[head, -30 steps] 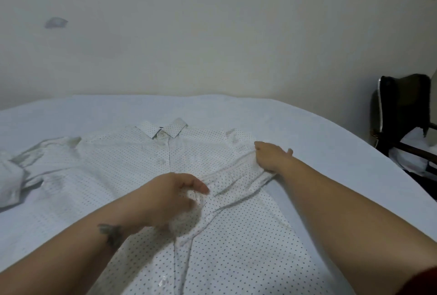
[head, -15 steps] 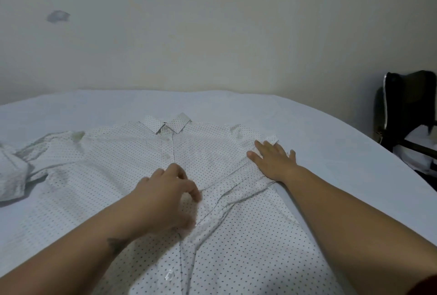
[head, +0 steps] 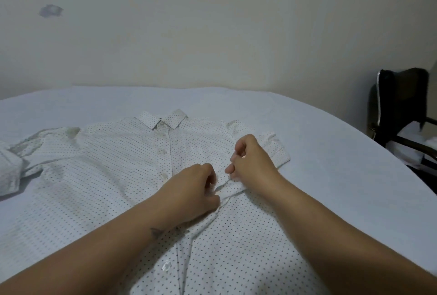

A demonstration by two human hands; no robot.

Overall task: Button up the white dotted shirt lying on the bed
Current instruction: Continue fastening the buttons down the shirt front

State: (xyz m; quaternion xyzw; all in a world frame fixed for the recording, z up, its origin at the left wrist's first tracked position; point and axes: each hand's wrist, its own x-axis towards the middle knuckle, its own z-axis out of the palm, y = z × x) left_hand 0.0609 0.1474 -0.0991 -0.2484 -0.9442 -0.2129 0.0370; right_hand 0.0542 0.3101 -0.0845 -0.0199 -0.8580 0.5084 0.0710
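Observation:
The white dotted shirt point(head: 101, 176) lies face up on the bed, collar point(head: 163, 118) toward the wall. Its upper front is closed, with two buttons point(head: 162, 151) showing along the placket. My left hand point(head: 189, 190) rests on the mid-chest and pinches a raised fold of the front edge. My right hand point(head: 250, 160) is just right of it, fingers curled, gripping the same bunched edge of fabric. Below my hands the front gapes slightly, and a clear button point(head: 166, 265) sits on the lower placket.
The bed sheet point(head: 331, 153) is pale blue and reaches the cream wall behind. The shirt's left sleeve point(head: 14, 164) lies crumpled at the far left. A dark chair point(head: 399, 105) with white cloth on it stands beyond the bed's right edge.
My right hand left the flat sleeve area, moved in toward the centre and curled onto the fabric fold. My left hand shifted slightly right and stays pinched on the front edge.

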